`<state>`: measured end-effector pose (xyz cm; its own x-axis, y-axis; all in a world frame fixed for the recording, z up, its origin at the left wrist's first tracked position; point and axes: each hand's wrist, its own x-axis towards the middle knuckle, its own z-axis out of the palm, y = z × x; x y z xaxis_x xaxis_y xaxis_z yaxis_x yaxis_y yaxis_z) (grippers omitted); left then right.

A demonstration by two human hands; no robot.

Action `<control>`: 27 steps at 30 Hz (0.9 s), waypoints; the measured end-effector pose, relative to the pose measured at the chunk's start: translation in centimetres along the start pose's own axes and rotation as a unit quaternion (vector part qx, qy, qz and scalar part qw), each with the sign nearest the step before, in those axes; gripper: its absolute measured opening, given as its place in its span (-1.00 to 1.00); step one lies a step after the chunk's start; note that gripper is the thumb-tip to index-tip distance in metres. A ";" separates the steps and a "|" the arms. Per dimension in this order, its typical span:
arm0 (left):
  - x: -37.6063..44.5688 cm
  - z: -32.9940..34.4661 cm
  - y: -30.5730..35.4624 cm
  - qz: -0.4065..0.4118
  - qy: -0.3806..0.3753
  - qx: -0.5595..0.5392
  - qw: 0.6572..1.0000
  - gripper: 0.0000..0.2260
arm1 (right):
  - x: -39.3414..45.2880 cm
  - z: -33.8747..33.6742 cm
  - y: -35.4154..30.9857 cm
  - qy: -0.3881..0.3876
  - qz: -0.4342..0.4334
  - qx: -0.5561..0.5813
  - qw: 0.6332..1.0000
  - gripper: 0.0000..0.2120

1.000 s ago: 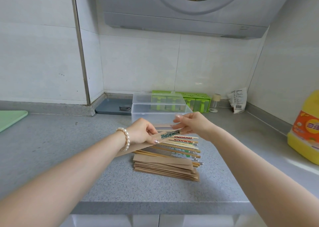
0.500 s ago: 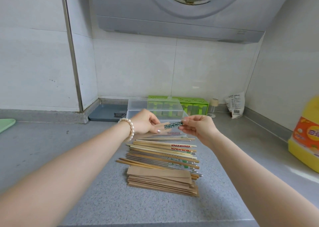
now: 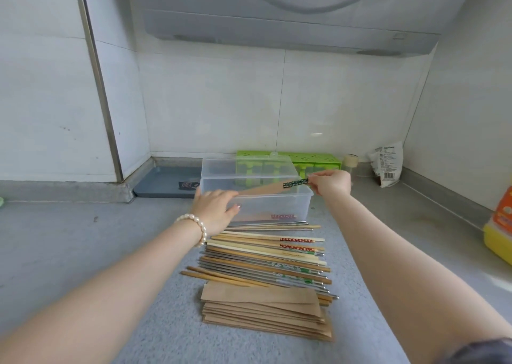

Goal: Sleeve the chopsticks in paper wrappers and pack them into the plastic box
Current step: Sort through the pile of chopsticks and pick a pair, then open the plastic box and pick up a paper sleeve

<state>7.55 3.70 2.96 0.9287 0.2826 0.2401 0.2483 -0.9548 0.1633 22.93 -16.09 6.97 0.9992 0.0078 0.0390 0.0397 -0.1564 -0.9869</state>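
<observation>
My right hand (image 3: pixel 329 183) pinches the dark green patterned end of a sleeved pair of chopsticks (image 3: pixel 273 188), held over the open clear plastic box (image 3: pixel 277 206). Its brown paper wrapper slants down to the left into the box. My left hand (image 3: pixel 214 211), with a pearl bracelet on the wrist, rests on the box's front left wall. Another sleeved pair (image 3: pixel 274 216) lies on the box floor. Loose chopsticks (image 3: pixel 266 255) lie in a row in front of the box. A stack of brown paper wrappers (image 3: pixel 263 311) sits nearest me.
The box lid (image 3: pixel 221 167) stands open behind it. A green holder (image 3: pixel 310 161), a small jar (image 3: pixel 349 162) and a white packet (image 3: pixel 388 164) line the back wall. A grey tray (image 3: pixel 166 182) is at back left, a yellow oil bottle (image 3: pixel 498 230) at right.
Both hands carried the sleeved pair away from me, up over the box. My left hand let go of the wrapper and dropped onto the box's front left wall.
</observation>
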 end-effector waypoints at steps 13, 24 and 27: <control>-1.0 -0.6 -1.3 -0.001 0.014 -0.040 0.999 -0.61 | -3.1 0.6 2.6 -0.065 -0.252 -0.244 0.934 -0.76; -9.3 -0.2 6.7 0.124 -0.129 -0.173 0.969 -0.81 | -9.3 -5.8 6.4 -0.300 -0.173 -0.356 0.868 -0.93; -9.6 0.5 7.6 0.128 -0.156 -0.150 0.968 -0.69 | -9.3 -6.2 7.3 -0.266 -0.171 -0.368 0.874 -0.96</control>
<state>0.61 -6.32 1.40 0.9988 -0.0467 0.0165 -0.0493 -0.9070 0.4181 13.91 -23.46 0.36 0.7939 0.6066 0.0410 0.5224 -0.6461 -0.5565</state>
